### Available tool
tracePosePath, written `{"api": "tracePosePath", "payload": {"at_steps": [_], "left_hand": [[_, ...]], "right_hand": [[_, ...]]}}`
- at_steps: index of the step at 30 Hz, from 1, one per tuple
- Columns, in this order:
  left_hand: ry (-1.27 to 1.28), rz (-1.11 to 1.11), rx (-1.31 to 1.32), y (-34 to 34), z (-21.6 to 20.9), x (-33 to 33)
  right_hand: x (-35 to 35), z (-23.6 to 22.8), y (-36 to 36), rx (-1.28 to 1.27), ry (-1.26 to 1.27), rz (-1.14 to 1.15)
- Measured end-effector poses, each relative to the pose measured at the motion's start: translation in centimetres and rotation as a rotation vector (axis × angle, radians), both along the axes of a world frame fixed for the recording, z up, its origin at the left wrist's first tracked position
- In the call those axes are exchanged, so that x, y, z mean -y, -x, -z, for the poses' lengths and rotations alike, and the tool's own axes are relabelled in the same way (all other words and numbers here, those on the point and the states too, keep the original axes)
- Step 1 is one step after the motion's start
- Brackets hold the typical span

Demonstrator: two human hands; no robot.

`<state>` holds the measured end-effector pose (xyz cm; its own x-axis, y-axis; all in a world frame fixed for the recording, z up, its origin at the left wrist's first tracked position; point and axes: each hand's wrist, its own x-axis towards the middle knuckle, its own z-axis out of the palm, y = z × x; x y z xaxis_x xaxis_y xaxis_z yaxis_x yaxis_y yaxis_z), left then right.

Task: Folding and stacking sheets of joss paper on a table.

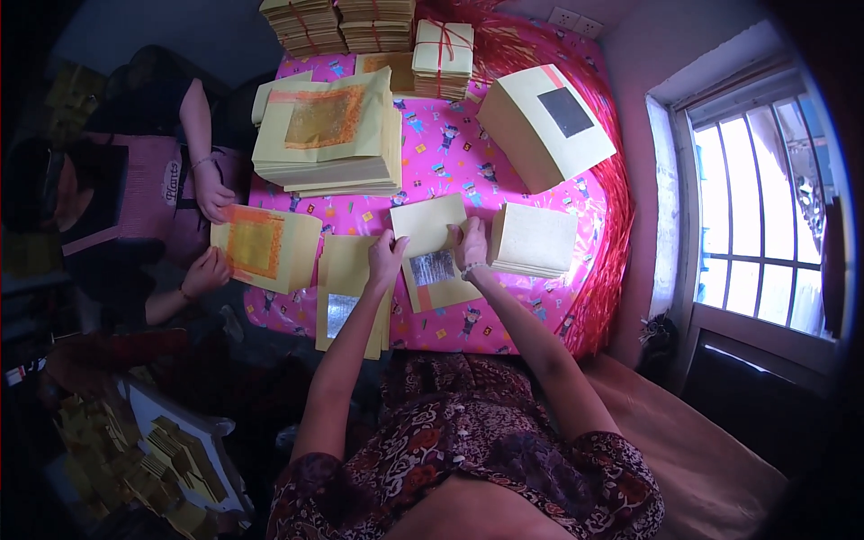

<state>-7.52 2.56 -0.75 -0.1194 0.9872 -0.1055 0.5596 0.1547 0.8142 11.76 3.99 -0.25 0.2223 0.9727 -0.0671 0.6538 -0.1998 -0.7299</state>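
Note:
In front of me, a plain pale-yellow paper sheet (427,221) is pinched at its left edge by my left hand (386,258), thumb uppermost. My right hand (472,245), with a bracelet at the wrist, closes on the sheet's right edge. Just below it lies yellow paper with a silver square (433,269) and an orange strip; whether the two are one piece, I cannot tell. Left of my left hand rests a stack of yellow papers (353,263), silver patch showing on top. Beside my right hand stands a neat pile of plain papers (533,236).
At the left a co-worker (211,198) holds a yellow sheet with an orange-gold square (255,243). A tall paper stack (328,135), a tilted stack (549,126) and red-tied bundles (444,49) stand farther back on the pink patterned tablecloth (441,135). Red shredded strands (615,243) line the right edge.

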Motion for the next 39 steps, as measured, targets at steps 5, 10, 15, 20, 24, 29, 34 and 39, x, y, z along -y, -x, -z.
{"api": "tracePosePath", "payload": {"at_steps": [5,10,15,20,24,29,34,39], "left_hand": [[0.039,-0.068,-0.001,-0.5,0.1,0.2],[0.023,-0.098,-0.002,-0.4,0.6,0.1],[0.068,-0.132,0.022,-0.7,0.8,-0.3],[0.095,-0.158,0.020,-0.8,0.8,-0.5],[0.022,-0.151,-0.235,-1.8,-0.3,-0.7],[0.069,-0.114,-0.224,-2.0,-0.1,-0.7],[-0.055,0.033,-0.278,-3.3,-0.4,0.1],[-0.095,0.074,-0.315,-4.1,-1.7,0.8]], "right_hand": [[0.3,-0.3,0.2,-0.016,-0.019,0.012],[-0.1,-0.6,0.1,0.003,-0.001,-0.014],[-0.4,-0.3,0.0,0.002,0.032,-0.010],[-0.9,-0.6,0.5,0.064,0.099,-0.032],[-1.1,0.5,0.4,0.094,0.134,-0.003],[-1.0,1.0,0.7,0.089,0.082,0.018],[-0.9,0.8,0.9,0.071,0.080,0.028],[-0.7,0.9,0.8,0.064,0.043,0.014]]}}
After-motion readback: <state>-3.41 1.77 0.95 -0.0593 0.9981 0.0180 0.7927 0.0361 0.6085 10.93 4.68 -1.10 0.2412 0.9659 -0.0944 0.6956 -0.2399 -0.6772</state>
